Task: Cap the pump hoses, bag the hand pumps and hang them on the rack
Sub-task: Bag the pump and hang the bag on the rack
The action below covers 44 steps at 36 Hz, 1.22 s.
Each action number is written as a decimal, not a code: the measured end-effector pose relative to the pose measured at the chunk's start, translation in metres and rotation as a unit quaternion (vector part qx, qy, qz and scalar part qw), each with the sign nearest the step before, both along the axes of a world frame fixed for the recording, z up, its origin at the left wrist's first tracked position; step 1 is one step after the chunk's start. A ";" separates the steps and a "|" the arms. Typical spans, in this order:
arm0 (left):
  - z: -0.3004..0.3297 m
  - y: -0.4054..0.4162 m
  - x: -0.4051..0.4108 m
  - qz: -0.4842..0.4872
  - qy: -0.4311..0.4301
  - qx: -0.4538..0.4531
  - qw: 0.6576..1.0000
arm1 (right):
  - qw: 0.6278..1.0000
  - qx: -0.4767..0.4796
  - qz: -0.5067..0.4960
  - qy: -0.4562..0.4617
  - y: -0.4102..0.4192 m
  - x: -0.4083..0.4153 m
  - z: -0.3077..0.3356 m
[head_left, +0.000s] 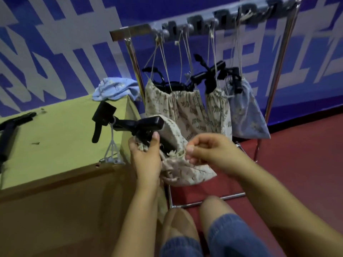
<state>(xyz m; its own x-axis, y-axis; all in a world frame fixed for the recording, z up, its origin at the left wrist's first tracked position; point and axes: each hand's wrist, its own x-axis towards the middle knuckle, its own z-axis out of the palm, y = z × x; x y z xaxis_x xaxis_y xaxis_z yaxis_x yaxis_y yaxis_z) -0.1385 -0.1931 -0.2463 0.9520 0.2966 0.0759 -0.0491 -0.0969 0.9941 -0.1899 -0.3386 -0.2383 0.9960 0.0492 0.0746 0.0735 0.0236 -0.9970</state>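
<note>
A black hand pump (130,125) sticks halfway out of a beige leaf-print drawstring bag (185,171) held in front of me. My left hand (146,156) grips the bag's left rim and the pump body. My right hand (204,149) pinches the bag's right rim or its drawstring. A grey plastic strap with small adapters (111,154) dangles from the pump's handle. On the chrome rack (278,75) behind hang two beige bags (176,112) and one blue bag (246,115), each with black pump handles poking out.
A cardboard box (61,138) stands at left with another black pump (11,130) at its far left and folded blue bags (115,88) at its back corner. The rack's foot bar (207,199) crosses the red floor near my knees. A blue and white wall stands behind.
</note>
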 end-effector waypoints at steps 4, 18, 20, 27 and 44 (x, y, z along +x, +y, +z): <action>-0.002 0.003 -0.009 -0.005 -0.005 0.067 0.998 | 0.999 0.025 -0.021 0.002 -0.011 0.006 0.011; -0.015 0.027 -0.001 -0.095 -0.010 -0.088 0.991 | 0.880 0.427 -0.151 0.145 -0.048 0.031 0.015; -0.013 0.031 -0.002 -0.087 -0.007 -0.110 0.990 | 0.869 0.449 -0.150 0.141 -0.056 0.029 0.015; 0.002 0.051 0.002 -0.137 -0.013 -0.059 0.989 | 0.846 0.501 -0.174 0.059 -0.067 0.028 0.028; 0.023 0.085 0.027 -0.118 -0.085 0.118 0.982 | 0.940 0.237 -0.222 -0.104 -0.058 0.050 0.041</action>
<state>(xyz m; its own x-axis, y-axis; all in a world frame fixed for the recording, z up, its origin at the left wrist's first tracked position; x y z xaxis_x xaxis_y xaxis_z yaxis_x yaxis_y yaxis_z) -0.1119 -0.1078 -0.2237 0.9595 0.0241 0.2807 -0.2621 -0.2894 0.9206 -0.1403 -0.3967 -0.1975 0.8721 -0.4554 0.1789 0.3731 0.3826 -0.8452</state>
